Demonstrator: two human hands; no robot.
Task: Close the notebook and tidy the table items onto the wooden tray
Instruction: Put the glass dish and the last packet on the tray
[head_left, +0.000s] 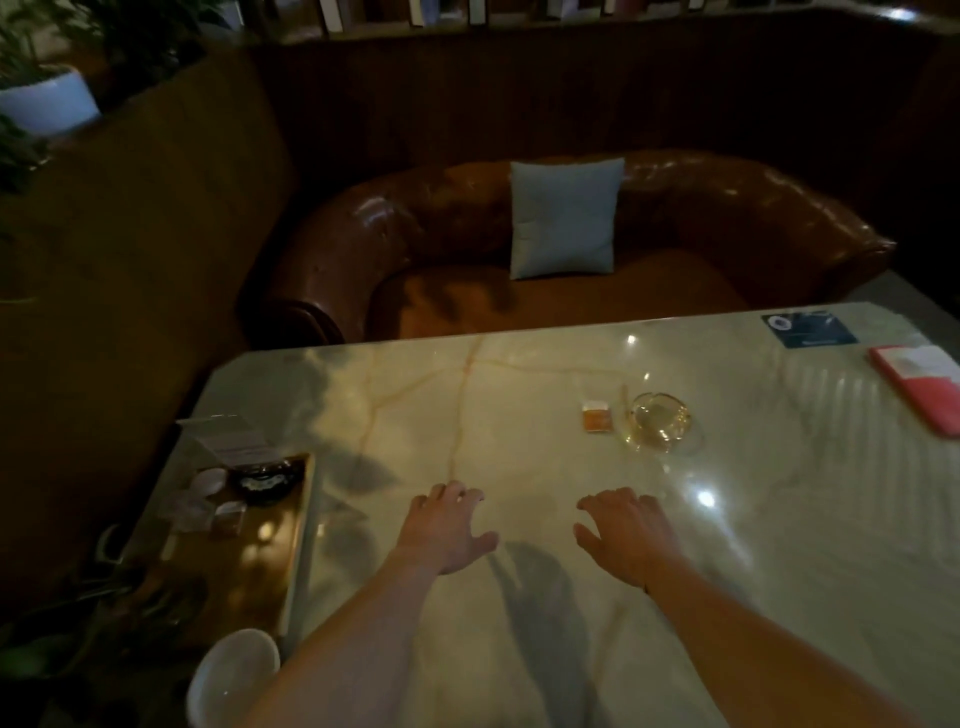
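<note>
A: Reaching forward over the pale marble bench (519, 649), both bare forearms enter from the near edge. What do the hands show?

B: The left hand (447, 525) is spread, palm down, fingers slightly curled, holding nothing. The right hand (623, 535) is likewise spread and empty. Whether the palms touch the stone cannot be told.

A: And nearest on the left side?

B: A white bowl (234, 675) sits at the near left corner. Just beyond it lies the wooden tray (304, 525), along the left edge of the bench, carrying a dark round dish (265, 486) and small pale items too dim to identify. A folded card (228, 436) stands at its far end.

A: Mid-bench?

B: A small orange packet (596, 415) lies just beside a clear glass dish (660, 421), well beyond the right hand.

A: Farther still?

B: The red notebook (919, 384) lies at the far right edge, partly out of frame; open or closed cannot be told. A dark blue card (808, 328) lies near the far right corner. Behind the bench, a brown leather sofa (415, 223) holds a grey cushion (563, 218).
</note>
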